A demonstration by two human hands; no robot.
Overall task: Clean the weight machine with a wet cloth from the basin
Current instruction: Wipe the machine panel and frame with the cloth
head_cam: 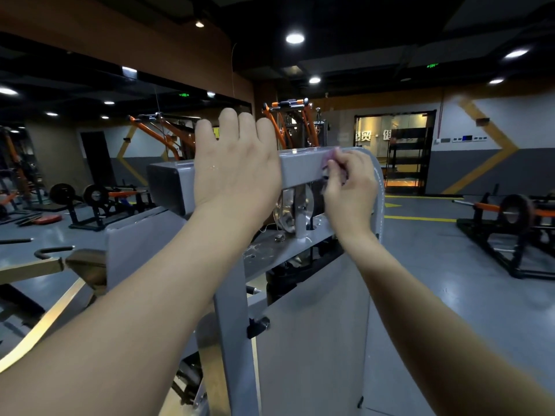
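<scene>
both hands are up at the top of the grey weight machine. left hand lies flat against the front face of the top beam, palm on the metal, fingers straight and close together, their tips standing above the beam's upper edge; it grips nothing, and a few wet glints sit on its back. right hand is further along the same beam, near its rounded right end, fingers curled and pinching a small pinkish-purple cloth against the beam's face. most of the cloth is hidden under the fingers, so only a bunched edge shows. both forearms reach up from the bottom corners, bare, the left one crossing in front of the machine's left side.

the machine is painted pale grey: a square-section beam on top, a chrome pulley hanging just under it between the two hands, an upright post below the left hand, and a broad flat panel filling the lower middle. its paint shines under the ceiling lights.

around it, a grey floor with yellow lines, and orange-framed machines behind the beam.
</scene>
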